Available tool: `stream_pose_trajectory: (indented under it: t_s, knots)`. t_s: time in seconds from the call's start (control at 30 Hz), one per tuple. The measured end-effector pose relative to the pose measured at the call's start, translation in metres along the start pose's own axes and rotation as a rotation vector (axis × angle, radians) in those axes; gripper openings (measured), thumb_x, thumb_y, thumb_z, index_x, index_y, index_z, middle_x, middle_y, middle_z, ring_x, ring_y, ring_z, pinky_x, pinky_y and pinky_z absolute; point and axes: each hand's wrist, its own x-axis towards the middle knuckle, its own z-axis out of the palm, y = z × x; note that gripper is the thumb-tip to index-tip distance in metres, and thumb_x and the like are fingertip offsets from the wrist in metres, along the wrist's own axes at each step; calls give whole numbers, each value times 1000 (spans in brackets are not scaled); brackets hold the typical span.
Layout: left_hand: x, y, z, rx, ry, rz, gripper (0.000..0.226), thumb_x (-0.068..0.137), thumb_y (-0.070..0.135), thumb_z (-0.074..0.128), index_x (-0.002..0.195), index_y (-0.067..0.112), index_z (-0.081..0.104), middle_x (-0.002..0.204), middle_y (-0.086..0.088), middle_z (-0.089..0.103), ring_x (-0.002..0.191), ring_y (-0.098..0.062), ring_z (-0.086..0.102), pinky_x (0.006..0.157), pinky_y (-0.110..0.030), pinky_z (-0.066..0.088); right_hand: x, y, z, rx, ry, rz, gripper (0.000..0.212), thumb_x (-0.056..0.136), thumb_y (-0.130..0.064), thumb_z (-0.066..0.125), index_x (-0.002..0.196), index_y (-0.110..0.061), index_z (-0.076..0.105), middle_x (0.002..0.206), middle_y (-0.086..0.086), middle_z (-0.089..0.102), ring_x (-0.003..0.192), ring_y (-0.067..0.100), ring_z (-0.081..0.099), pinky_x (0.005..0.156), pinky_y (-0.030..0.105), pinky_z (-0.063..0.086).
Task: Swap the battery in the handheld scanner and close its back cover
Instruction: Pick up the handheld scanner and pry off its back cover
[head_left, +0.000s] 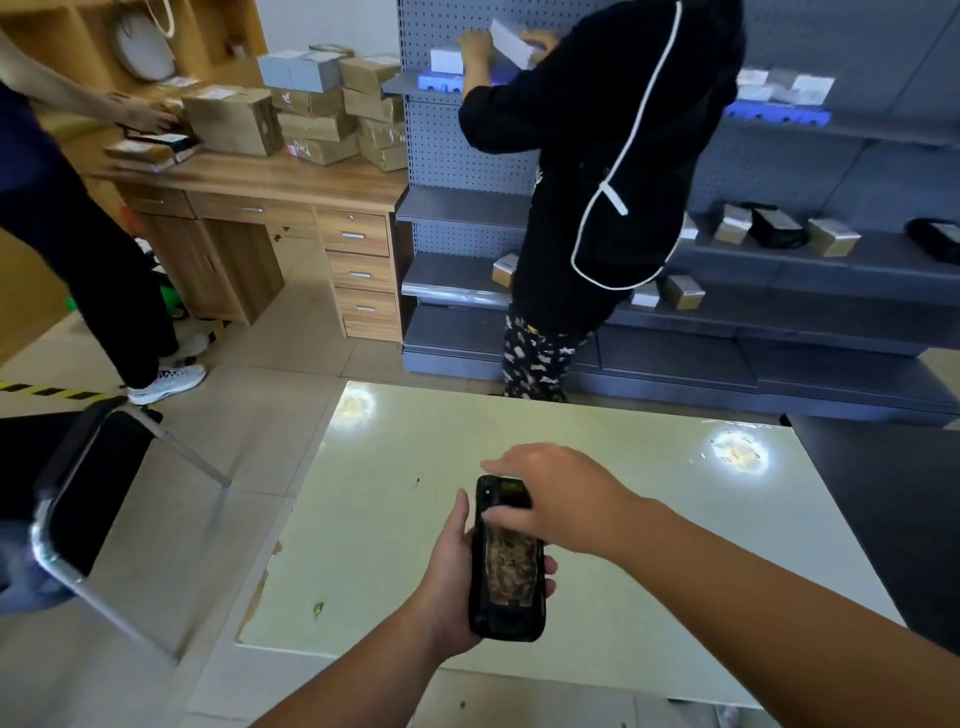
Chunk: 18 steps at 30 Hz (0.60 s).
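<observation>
A black handheld scanner (506, 582) is held back side up over the pale green table (649, 519). My left hand (452, 577) grips it from below and the left, thumb along its left edge. The battery bay looks uncovered, showing a mottled brownish inside. My right hand (561, 493) hovers palm down over the scanner's upper half, fingers spread and touching its upper part. No separate battery or back cover shows on the table.
A black chair (88, 499) with a metal frame stands at the left. Beyond the table a person in black (613, 171) faces grey shelving (805, 291) holding small boxes. Another person stands by a wooden desk (260, 208) stacked with cartons.
</observation>
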Motion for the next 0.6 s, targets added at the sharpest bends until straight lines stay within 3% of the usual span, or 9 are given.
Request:
stream_pose_trajectory:
  t_s: [0.07,0.23,0.5,0.6]
  knots:
    - [-1,1,-1,2,23,19,89,94,75,32,113,0,76,96,-26,70,79,-37,66,78,-48,55,6,-11,3,-45,-33,-2,29,96,-45,62,111,-22,72,114,0,67,103,24,65,86,42,56]
    - [-2,2,-2,-31,29,24,93,92,79,30,118,0,73,97,-26,68,81,-38,65,78,-48,56,10,-12,5,-41,-36,29,29,96,-36,62,119,-21,73,116,0,68,103,25,66,87,41,55]
    - [-7,2,3,-21,73,51,92,92,78,31,106,0,78,96,-26,71,78,-37,66,80,-49,53,10,-11,20,-76,1,55,26,98,-37,59,106,-18,74,109,3,67,98,27,66,82,44,57]
    - [-7,1,3,-22,117,35,90,92,77,34,118,0,73,102,-26,72,81,-39,67,77,-48,57,7,-13,27,-51,43,71,25,96,-34,58,102,-16,74,109,3,66,100,27,64,82,44,57]
